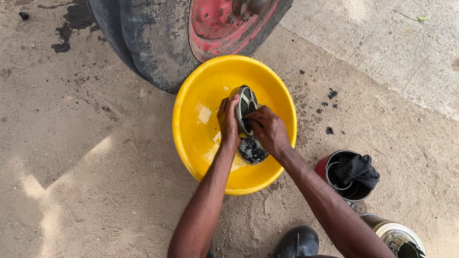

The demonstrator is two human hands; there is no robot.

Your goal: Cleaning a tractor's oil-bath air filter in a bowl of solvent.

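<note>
Two hands: both on one round metal part (245,109), held on edge over a yellow basin (201,138)
left hand (228,122): fingers curled shut around part's left rim
right hand (267,128): fingers bunched together, pressed on part's face
under part: black gunk (252,150) in basin bottom
basin: on sandy ground, touching tyre (158,43)
right side: can (346,179) with black rag (358,168); metal canister (399,236)
bottom: shoe (297,241)
</note>
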